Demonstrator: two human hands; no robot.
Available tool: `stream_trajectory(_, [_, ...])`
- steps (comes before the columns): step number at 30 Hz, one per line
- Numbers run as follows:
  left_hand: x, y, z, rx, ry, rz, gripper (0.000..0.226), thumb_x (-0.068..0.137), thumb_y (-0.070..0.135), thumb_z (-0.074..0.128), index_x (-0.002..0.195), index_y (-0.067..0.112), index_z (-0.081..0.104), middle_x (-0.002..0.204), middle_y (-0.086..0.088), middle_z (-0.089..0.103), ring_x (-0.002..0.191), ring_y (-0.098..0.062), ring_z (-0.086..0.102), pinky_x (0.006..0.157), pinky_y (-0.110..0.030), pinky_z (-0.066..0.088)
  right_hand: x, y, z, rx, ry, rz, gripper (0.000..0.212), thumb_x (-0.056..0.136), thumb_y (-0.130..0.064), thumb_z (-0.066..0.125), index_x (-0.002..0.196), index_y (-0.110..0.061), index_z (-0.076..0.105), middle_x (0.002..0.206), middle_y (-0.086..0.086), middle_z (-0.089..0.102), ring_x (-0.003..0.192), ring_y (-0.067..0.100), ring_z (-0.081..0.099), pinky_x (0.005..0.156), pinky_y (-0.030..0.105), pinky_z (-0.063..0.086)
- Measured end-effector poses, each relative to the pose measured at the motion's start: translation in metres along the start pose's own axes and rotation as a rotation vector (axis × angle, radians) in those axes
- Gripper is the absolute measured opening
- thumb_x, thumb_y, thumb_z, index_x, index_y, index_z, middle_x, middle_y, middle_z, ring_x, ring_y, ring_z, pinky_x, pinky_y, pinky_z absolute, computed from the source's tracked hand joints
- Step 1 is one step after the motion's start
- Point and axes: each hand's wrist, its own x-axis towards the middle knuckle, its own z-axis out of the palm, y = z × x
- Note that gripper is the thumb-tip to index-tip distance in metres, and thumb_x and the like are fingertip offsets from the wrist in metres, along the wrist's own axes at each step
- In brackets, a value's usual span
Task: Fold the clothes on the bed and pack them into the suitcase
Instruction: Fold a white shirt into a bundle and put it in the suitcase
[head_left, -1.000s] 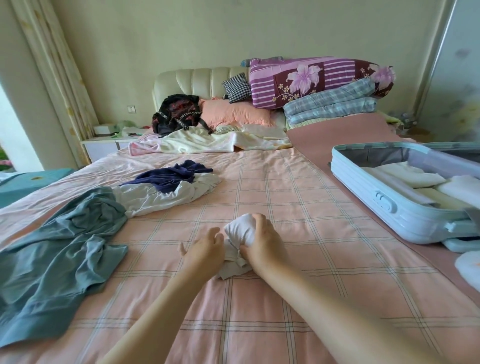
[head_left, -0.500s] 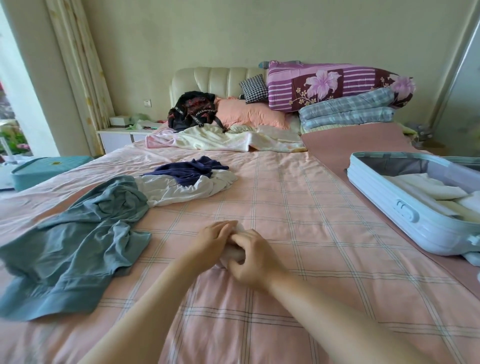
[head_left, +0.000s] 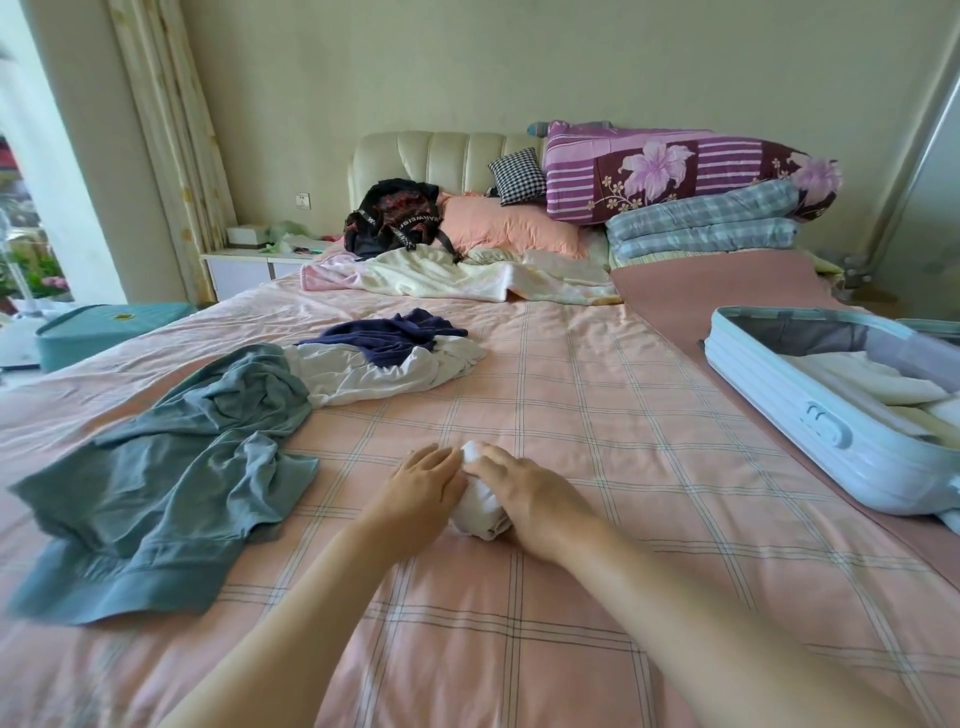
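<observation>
Garment of grey-green cloth (head_left: 156, 478) sprawls on our left beside a white-and-navy heap (head_left: 384, 364), then our left hand (head_left: 421, 488) presses flat fingers against the white roll (head_left: 480, 512) wedged between both hands on the bed (head_left: 597, 415), our right hand (head_left: 535, 499) curled over it, the open suitcase (head_left: 769, 400) far right.

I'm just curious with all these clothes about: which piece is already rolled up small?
The white bundle between the left hand and right hand. The grey-green garment, navy garment and white garment lie loose and crumpled farther left.
</observation>
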Motion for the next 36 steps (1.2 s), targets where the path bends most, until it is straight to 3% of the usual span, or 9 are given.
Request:
stream_trajectory(4, [0.002,0.024,-0.007,-0.085,0.083,0.115,0.052,0.104,0.037,0.042,0.153,0.019,0.035,0.162,0.007,0.022,0.151,-0.008,0.008,0.118,-0.02,0.005,-0.016,0.036,-0.021,0.27,0.006,-0.01,0.054,0.078,-0.005,0.069,0.126,-0.024,0.052,0.134,-0.003,0.055,0.113,0.019,0.059,0.092,0.034,0.049])
stream_trajectory(8, [0.014,0.052,0.006,-0.143,0.105,0.249,0.05,0.106,0.035,0.04,0.154,0.025,0.031,0.159,0.01,0.029,0.149,-0.004,0.015,0.123,-0.024,0.012,-0.03,0.063,-0.029,0.3,0.056,0.016,0.045,0.075,-0.001,0.068,0.113,-0.023,0.057,0.111,-0.006,0.056,0.098,0.013,0.058,0.084,0.035,0.051])
stream_trajectory(12, [0.022,0.067,0.023,-0.051,0.049,0.258,0.061,0.105,0.04,0.035,0.158,0.015,0.017,0.163,0.0,0.02,0.151,-0.01,0.009,0.124,-0.028,0.011,-0.039,0.07,-0.03,0.07,-0.005,0.106,0.061,0.079,-0.007,0.062,0.133,-0.031,0.046,0.127,-0.009,0.046,0.116,0.018,0.053,0.091,0.036,0.05])
stream_trajectory(16, [0.026,0.065,0.027,0.131,-0.006,0.296,0.084,0.095,0.051,0.047,0.158,0.009,0.011,0.165,-0.002,0.011,0.152,-0.014,0.003,0.124,-0.03,0.013,-0.039,0.047,-0.031,-0.055,-0.142,0.248,0.091,0.079,-0.061,0.063,0.151,-0.019,0.026,0.166,0.011,0.005,0.153,0.024,0.012,0.116,0.046,0.03])
stream_trajectory(18, [0.027,0.068,0.024,0.149,-0.021,0.284,0.083,0.097,0.04,0.054,0.158,0.008,0.008,0.166,-0.003,0.007,0.153,-0.015,0.0,0.124,-0.029,0.01,-0.033,0.033,-0.029,-0.199,-0.131,0.277,0.094,0.081,-0.066,0.056,0.151,-0.012,0.025,0.167,0.015,-0.006,0.154,0.027,0.007,0.115,0.05,0.03])
stream_trajectory(22, [0.033,0.064,0.03,0.138,0.017,0.284,0.08,0.097,0.037,0.057,0.157,0.008,0.013,0.164,-0.006,0.016,0.152,-0.017,0.011,0.123,-0.026,0.014,-0.018,0.022,-0.009,-0.188,-0.07,0.36,0.09,0.081,-0.048,0.073,0.147,-0.009,0.026,0.153,0.018,0.025,0.137,0.033,0.032,0.105,0.043,0.043])
stream_trajectory(28, [0.036,0.063,0.022,-0.167,0.029,0.303,0.081,0.082,0.024,0.066,0.154,0.012,0.03,0.154,0.009,0.029,0.145,-0.006,0.024,0.112,-0.004,0.01,-0.002,0.046,0.003,-0.128,0.005,0.322,0.066,0.085,-0.03,0.073,0.138,-0.013,0.038,0.13,0.009,0.048,0.121,0.031,0.045,0.09,0.042,0.051])
stream_trajectory(34, [0.041,0.065,0.011,-0.682,0.177,-0.052,0.037,0.095,0.018,0.06,0.132,0.02,0.059,0.131,0.009,0.056,0.129,-0.01,0.049,0.108,-0.028,0.038,-0.015,0.065,-0.003,-0.136,0.123,0.2,0.078,0.073,-0.045,0.081,0.137,-0.013,0.049,0.12,0.01,0.057,0.112,0.032,0.053,0.077,0.047,0.057])
stream_trajectory(36, [0.043,0.076,0.003,-0.853,0.145,-0.141,0.056,0.092,0.023,0.069,0.143,0.018,0.046,0.138,0.008,0.048,0.132,-0.008,0.042,0.106,-0.028,0.036,-0.025,0.07,-0.014,-0.127,0.246,0.172,0.066,0.075,-0.031,0.08,0.133,-0.013,0.054,0.114,0.009,0.059,0.105,0.033,0.057,0.067,0.046,0.057])
